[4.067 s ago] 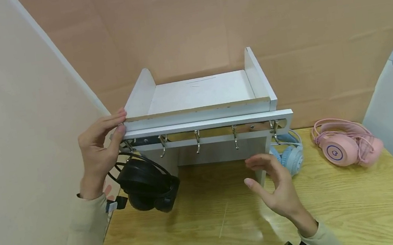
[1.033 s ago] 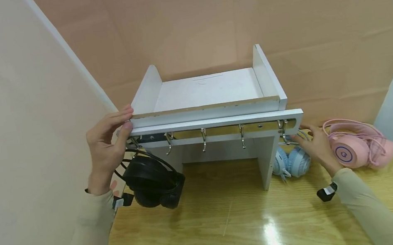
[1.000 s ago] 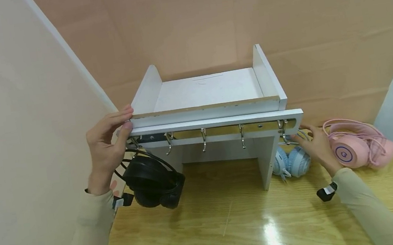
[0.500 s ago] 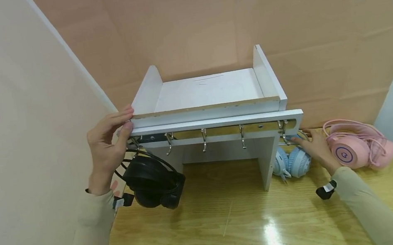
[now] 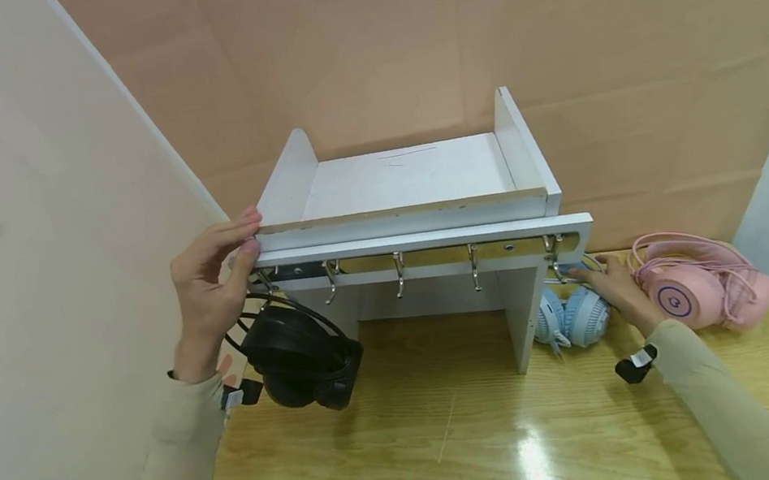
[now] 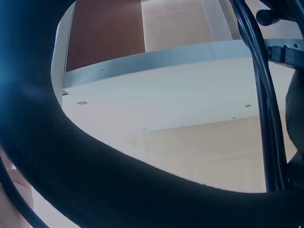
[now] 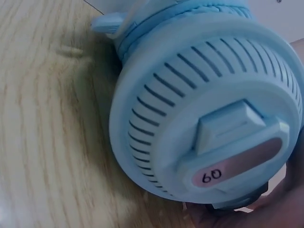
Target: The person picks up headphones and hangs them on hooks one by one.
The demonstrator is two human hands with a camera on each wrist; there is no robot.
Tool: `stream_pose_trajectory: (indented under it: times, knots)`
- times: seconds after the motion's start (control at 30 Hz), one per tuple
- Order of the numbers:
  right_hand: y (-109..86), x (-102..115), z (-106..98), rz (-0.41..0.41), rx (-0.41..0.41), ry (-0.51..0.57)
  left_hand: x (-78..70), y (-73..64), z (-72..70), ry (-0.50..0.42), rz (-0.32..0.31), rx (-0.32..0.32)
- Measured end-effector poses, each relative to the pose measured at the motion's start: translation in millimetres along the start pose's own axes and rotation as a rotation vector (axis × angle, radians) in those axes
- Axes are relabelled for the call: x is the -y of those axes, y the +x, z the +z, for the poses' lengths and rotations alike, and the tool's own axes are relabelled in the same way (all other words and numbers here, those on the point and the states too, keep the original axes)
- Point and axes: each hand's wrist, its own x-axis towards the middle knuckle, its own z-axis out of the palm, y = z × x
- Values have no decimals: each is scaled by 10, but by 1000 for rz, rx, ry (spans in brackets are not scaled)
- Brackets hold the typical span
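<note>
My left hand (image 5: 210,285) grips the left end of the white shelf (image 5: 413,178), fingers on top and thumb against the front. Just below it, black headphones (image 5: 290,356) hang tilted from the leftmost hook; their dark headband (image 6: 95,166) fills much of the left wrist view. On the right, my right hand (image 5: 616,289) holds the headband of the light blue headphones (image 5: 585,317), which sit on the table beside the shelf's right side panel. The blue ear cup (image 7: 213,123) covers most of the right wrist view, partly hiding the fingers.
Pink headphones (image 5: 680,293) with a wrapped cable lie on the wooden table (image 5: 451,452), right of my right hand. A rail with several metal hooks (image 5: 399,271) runs along the shelf's front. Walls stand behind and on both sides.
Since the oldest frame, my right hand has moved rightward from before the shelf to the blue headphones and taken hold of their headband. During the last second both hands have stayed almost still.
</note>
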Motion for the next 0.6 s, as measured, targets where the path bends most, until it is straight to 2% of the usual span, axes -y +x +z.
stream_pose_trajectory:
  times: [0.07, 0.2, 0.3, 0.43, 0.6]
  knots:
    - [9, -17, -5, -9, 18, 9, 1, -3, 2, 1, -2, -3]
    - [45, -46, -24, -25, 104, 100, -7, 3, 0, 1, -3, -3]
    - [63, -59, -38, -18, 140, 136, -10, 5, 0, 1, -3, -1]
    - [72, -58, -42, 7, 118, 125, -11, 2, -1, -1, 0, -3]
    - [90, -65, -44, 39, 109, 194, -8, 1, 0, -3, 0, 1]
